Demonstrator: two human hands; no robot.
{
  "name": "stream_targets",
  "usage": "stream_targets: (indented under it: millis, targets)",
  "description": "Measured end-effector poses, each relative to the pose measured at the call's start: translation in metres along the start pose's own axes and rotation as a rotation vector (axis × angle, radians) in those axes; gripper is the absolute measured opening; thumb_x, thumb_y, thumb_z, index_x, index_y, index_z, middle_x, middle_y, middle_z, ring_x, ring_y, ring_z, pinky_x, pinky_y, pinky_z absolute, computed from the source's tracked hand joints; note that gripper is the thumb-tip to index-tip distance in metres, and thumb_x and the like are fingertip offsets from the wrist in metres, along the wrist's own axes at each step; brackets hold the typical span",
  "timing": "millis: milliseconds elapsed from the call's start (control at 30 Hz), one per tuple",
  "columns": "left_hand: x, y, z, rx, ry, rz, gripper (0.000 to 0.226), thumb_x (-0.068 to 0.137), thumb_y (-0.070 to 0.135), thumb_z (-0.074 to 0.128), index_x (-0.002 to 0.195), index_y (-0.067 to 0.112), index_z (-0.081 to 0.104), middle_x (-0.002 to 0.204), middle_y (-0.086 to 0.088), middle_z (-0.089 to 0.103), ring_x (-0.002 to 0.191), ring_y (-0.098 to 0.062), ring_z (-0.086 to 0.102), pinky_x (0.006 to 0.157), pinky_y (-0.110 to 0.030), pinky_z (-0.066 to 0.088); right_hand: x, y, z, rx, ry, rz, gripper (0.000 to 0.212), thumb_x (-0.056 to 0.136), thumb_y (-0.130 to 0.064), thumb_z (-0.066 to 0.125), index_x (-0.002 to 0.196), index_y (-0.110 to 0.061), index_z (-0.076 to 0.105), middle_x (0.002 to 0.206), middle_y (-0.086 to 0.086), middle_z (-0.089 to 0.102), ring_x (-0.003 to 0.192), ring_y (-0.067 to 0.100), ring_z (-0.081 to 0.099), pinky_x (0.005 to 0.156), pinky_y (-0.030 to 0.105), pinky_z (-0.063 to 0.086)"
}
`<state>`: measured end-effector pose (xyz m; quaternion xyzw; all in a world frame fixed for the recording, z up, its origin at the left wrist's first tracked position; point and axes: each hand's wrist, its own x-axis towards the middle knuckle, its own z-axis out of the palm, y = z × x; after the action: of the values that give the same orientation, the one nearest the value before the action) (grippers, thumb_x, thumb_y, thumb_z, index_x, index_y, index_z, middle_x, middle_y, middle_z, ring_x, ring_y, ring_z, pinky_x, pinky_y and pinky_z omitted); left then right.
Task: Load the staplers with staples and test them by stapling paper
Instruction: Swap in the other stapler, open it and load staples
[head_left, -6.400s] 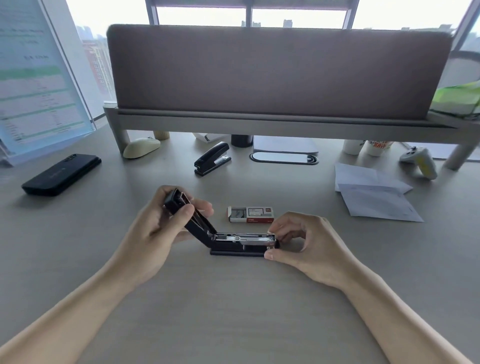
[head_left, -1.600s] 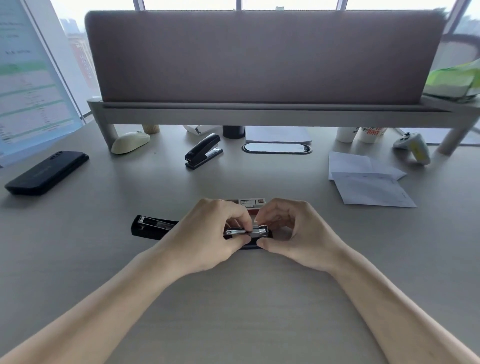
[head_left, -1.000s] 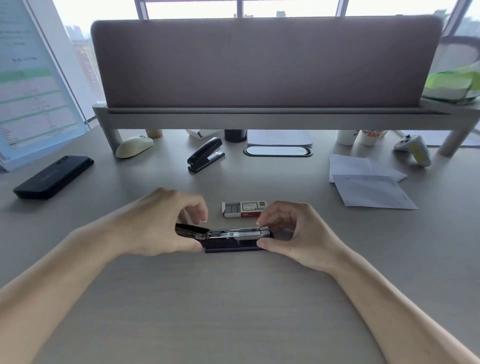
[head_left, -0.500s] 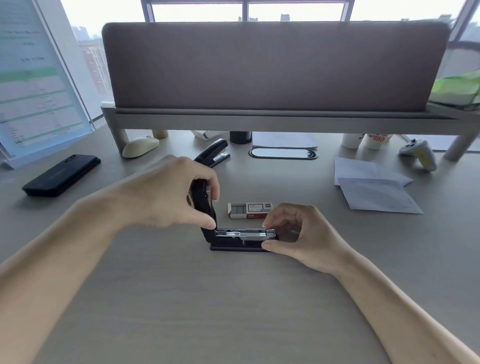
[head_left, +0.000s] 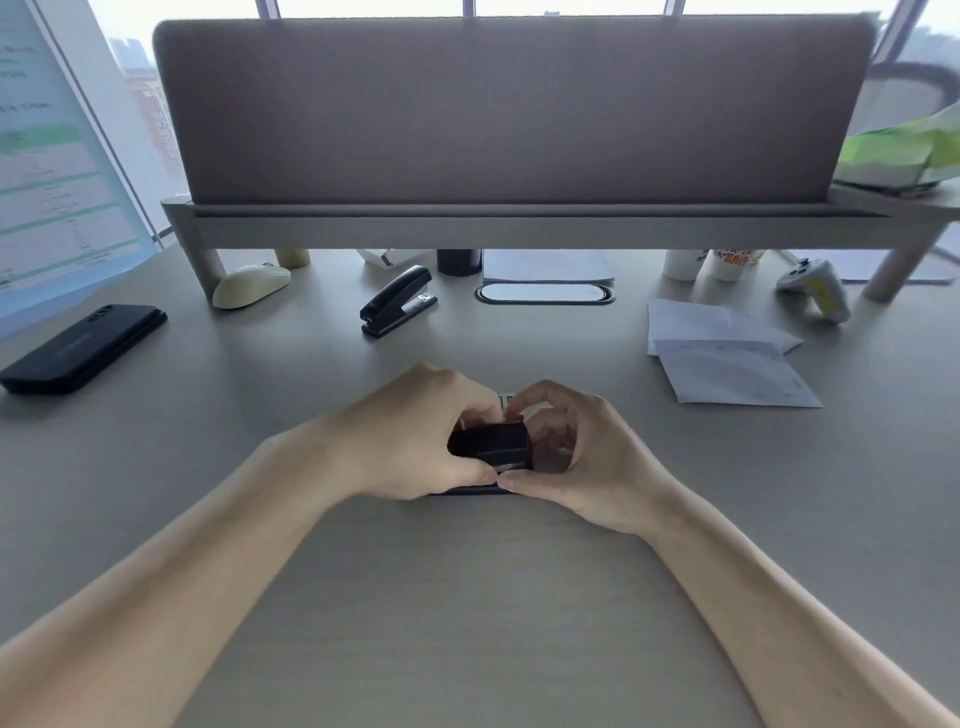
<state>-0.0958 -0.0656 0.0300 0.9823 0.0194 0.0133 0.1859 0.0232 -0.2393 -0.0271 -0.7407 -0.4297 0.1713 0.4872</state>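
Stapler (head_left: 492, 441): is lying at the centre of the surface (head_left: 467, 597), with its top arm sitting above the base. How far the arm is raised cannot be told.
Left hand (head_left: 415, 436): is gripping the top arm from 9 o'clock, fingers curled round it.
Right hand (head_left: 576, 457): is pinching the front end from 3 o'clock, between thumb and fingertips.
Risk, pinching: the right fingertips are resting close to the closing gap, so a fast closure is likely to be trapping skin.
Risk, jamming: a skewed staple strip is likely to be blocking the arm. The strip itself is hidden.
Risk, sliding: uneven pressure may be pushing the base across the smooth top.
Second stapler (head_left: 397, 301): is waiting closed at 11 o'clock.
Paper (head_left: 727, 364): is lying at 2 o'clock, well apart.
Room: a grey partition (head_left: 519, 109) is standing at 12 o'clock, with bright windows behind it.
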Motion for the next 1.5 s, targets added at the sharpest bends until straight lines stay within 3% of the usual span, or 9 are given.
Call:
stream_targets:
  millis: [133,233,333,567,733,900,1133,1267,1500]
  targets:
    - [0.005,0.007,0.007,-0.147,0.045,-0.128,0.061,0.101,0.062,0.042,0.072,0.009,0.051,0.056,0.008,0.046,0.052,-0.01,0.042,0.053,-0.024,0.032,0.0,-0.001,0.0,0.016,-0.003,-0.007,0.048,0.074,-0.008,0.092,0.11,-0.027,0.065,0.084,-0.003,0.08,0.073,0.008,0.074,0.073,0.017,0.054]
    - [0.014,0.013,0.02,-0.163,0.134,-0.225,0.069,0.107,0.058,0.025,0.06,0.008,0.035,0.049,0.001,0.037,0.047,-0.015,0.039,0.055,-0.032,0.032,-0.001,0.0,0.001,0.032,0.018,-0.019,0.053,0.073,-0.007,0.092,0.114,-0.028,0.065,0.088,0.0,0.079,0.077,0.01,0.075,0.074,0.021,0.057]
    - [0.02,0.016,0.033,-0.16,0.181,-0.267,0.07,0.107,0.055,0.025,0.05,0.016,0.035,0.048,0.0,0.042,0.054,-0.026,0.048,0.06,-0.035,0.036,0.0,0.001,0.002,0.001,0.042,-0.033,0.058,0.07,-0.012,0.094,0.115,-0.032,0.064,0.1,-0.002,0.075,0.086,0.015,0.075,0.08,0.034,0.063]
    - [0.022,0.016,0.04,-0.127,0.187,-0.298,0.064,0.108,0.052,0.02,0.058,0.02,0.045,0.057,-0.004,0.051,0.068,-0.035,0.056,0.069,-0.038,0.044,-0.001,0.001,0.001,0.017,0.036,-0.031,0.057,0.07,-0.008,0.094,0.115,-0.028,0.065,0.104,-0.002,0.073,0.082,0.014,0.074,0.071,0.019,0.055]
    - [0.025,0.013,0.043,-0.128,0.201,-0.304,0.062,0.107,0.054,0.016,0.072,0.02,0.054,0.059,-0.001,0.052,0.071,-0.035,0.058,0.07,-0.037,0.046,-0.001,0.001,0.002,0.018,0.036,-0.031,0.059,0.07,-0.009,0.095,0.116,-0.029,0.065,0.102,-0.004,0.072,0.079,0.009,0.072,0.07,0.017,0.053]
    - [0.025,0.012,0.043,-0.112,0.199,-0.302,0.064,0.107,0.056,0.017,0.064,0.021,0.05,0.059,-0.001,0.052,0.074,-0.036,0.06,0.075,-0.041,0.053,-0.001,-0.001,0.001,0.031,0.041,-0.038,0.065,0.07,-0.006,0.094,0.121,-0.028,0.061,0.101,-0.001,0.073,0.078,0.011,0.073,0.071,0.019,0.054]
    - [0.025,0.015,0.047,-0.074,0.225,-0.298,0.05,0.11,0.047,0.019,0.089,0.025,0.059,0.067,-0.002,0.05,0.08,-0.038,0.056,0.071,-0.037,0.043,-0.001,0.001,0.002,0.021,0.045,-0.036,0.064,0.069,-0.009,0.096,0.12,-0.03,0.063,0.099,-0.002,0.073,0.081,0.014,0.074,0.072,0.022,0.057]
    - [0.026,0.012,0.049,-0.017,0.207,-0.284,0.06,0.107,0.052,0.015,0.092,0.02,0.063,0.072,-0.008,0.054,0.079,-0.037,0.055,0.069,-0.035,0.037,-0.001,0.002,0.001,0.015,0.046,-0.036,0.068,0.068,-0.011,0.096,0.122,-0.034,0.062,0.099,-0.005,0.073,0.082,0.013,0.074,0.077,0.028,0.061]
    - [0.024,0.013,0.047,0.014,0.187,-0.278,0.051,0.109,0.048,0.017,0.086,0.023,0.055,0.073,-0.007,0.053,0.077,-0.034,0.049,0.07,-0.036,0.037,-0.001,0.002,0.001,0.022,0.047,-0.037,0.068,0.068,-0.009,0.097,0.122,-0.032,0.062,0.099,-0.002,0.073,0.08,0.014,0.074,0.077,0.029,0.062]
